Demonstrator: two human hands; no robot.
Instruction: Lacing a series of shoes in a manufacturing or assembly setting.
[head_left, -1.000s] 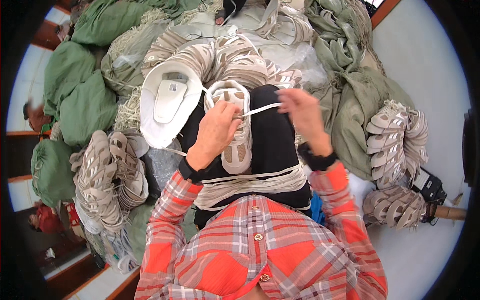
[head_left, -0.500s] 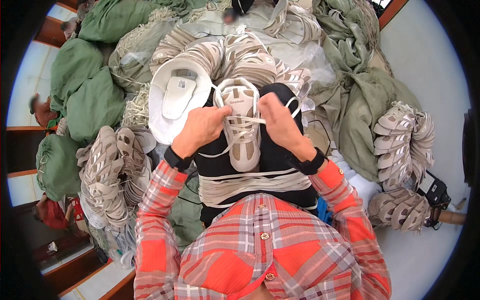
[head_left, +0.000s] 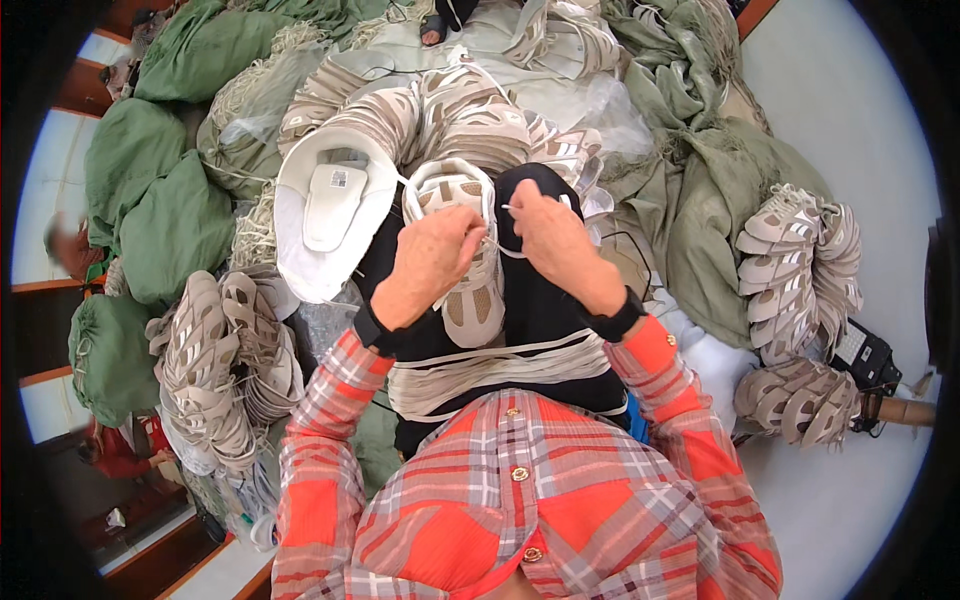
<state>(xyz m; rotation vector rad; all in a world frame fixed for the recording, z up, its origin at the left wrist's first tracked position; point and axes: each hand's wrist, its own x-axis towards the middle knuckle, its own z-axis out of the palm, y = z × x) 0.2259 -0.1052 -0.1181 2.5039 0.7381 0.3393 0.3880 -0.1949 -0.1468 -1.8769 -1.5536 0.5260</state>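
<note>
A beige and tan sneaker upper (head_left: 473, 318) lies between my knees, its toe toward me and its padded collar facing away. Over its lacing area my left hand (head_left: 432, 255) is closed, thumb and finger pinched at the shoelace and hiding much of the tongue. My right hand (head_left: 560, 245) is held just right of the upper, fingers pinched on the pale shoelace (head_left: 508, 208), whose end sticks out past the fingertips. A slack loop of lace hangs between the hands. Across my black-clad thighs lies a bundle of pale laces (head_left: 500, 375).
A white curved shell with an insole-shaped piece (head_left: 335, 205) stands by my left knee. Stacked uppers (head_left: 470, 120) lie beyond my knees, more stacks (head_left: 205, 350) at left and others (head_left: 790, 270) at right. Green sacks (head_left: 170, 220) and a dark device (head_left: 865, 360) flank them.
My left hand has moved right across the tongue, its fingers now nearer the lace. The lace stretched between my hands has gone slack, and my right hand now pinches close to its end.
</note>
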